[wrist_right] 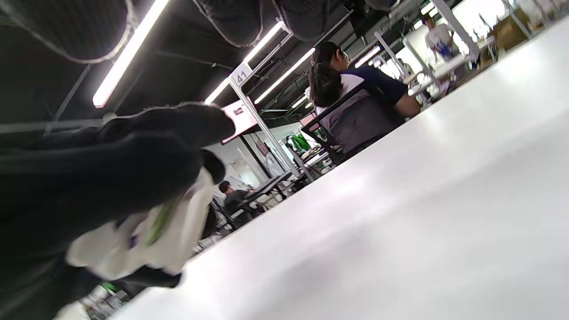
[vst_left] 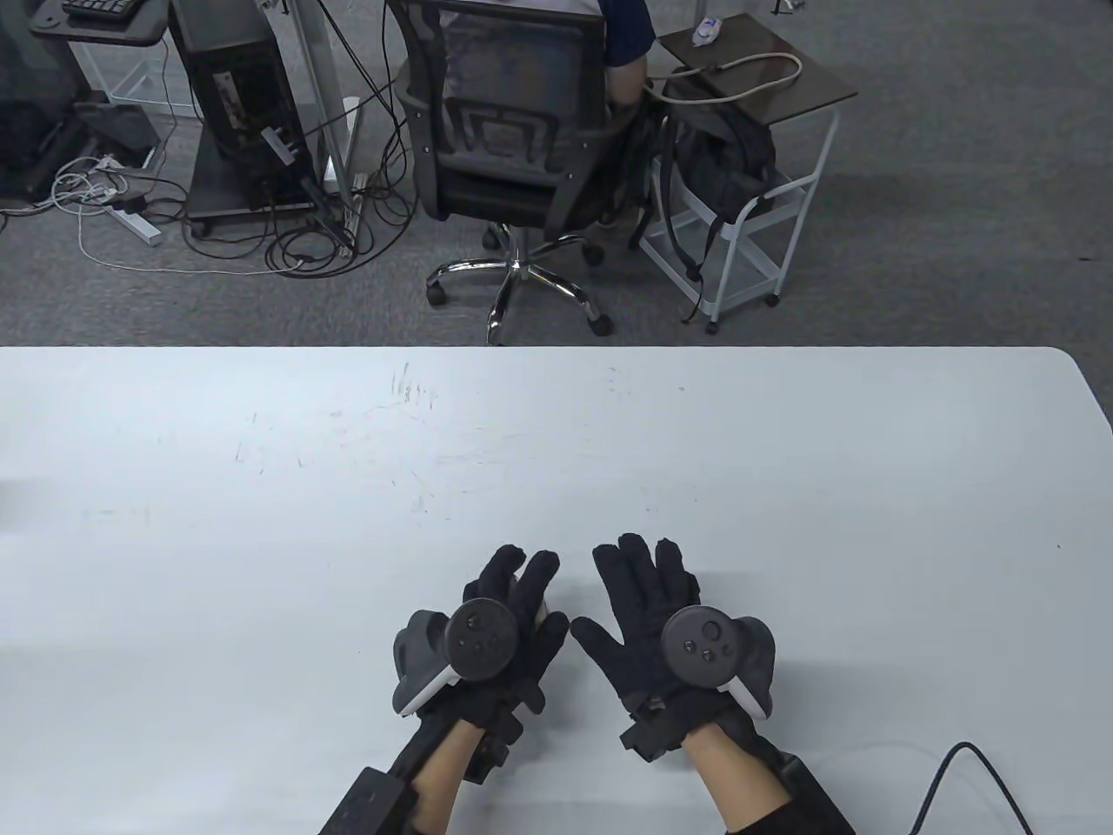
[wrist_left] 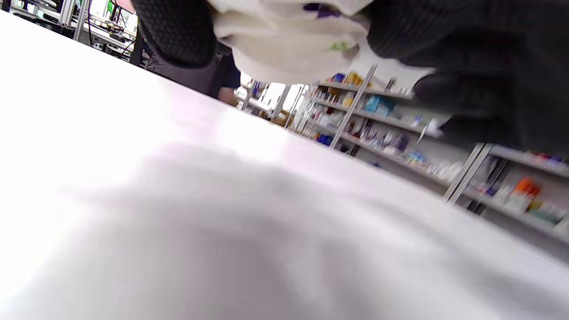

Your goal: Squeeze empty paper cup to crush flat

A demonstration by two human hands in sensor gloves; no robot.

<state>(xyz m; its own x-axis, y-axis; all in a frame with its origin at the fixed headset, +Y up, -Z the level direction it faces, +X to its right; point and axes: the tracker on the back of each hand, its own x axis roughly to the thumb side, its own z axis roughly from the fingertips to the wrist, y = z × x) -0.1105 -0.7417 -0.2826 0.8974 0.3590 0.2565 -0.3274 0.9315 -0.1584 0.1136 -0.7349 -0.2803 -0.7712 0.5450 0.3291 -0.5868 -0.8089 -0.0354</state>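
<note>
The left hand (vst_left: 487, 631) sits low over the near part of the white counter (vst_left: 261, 522), its fingers (vst_left: 522, 574) curled and clenched around the paper cup (vst_left: 541, 609), of which only a thin white sliver shows from above at the inner side of those fingers. In the left wrist view the cup (wrist_left: 289, 40) appears directly beneath the gloved fingers (wrist_left: 466, 49), which wrap it from both sides; its white wall is buckled and creased, with small purple and green print marks on it. Whether the cup touches the counter (wrist_left: 178, 222) cannot be told from that view; a soft shadow lies on the surface below it. The right hand (vst_left: 661, 617) lies just beside the left, palm down, its fingers (vst_left: 635, 565) stretched forward and released, with the thumb spread toward the left hand and holding nothing. In the right wrist view the right fingertips (wrist_right: 231, 22) hang in at the top edge, apart from the cup (wrist_right: 146, 235), which shows at the left of the picture, crumpled and pressed under the dark glove of the left hand (wrist_right: 111, 164). A tracker (vst_left: 480, 639) is strapped on the back of the left hand and another tracker (vst_left: 703, 648) on the back of the right. A black cable (vst_left: 974, 774) lies on the counter to the outer side of the right wrist.
</note>
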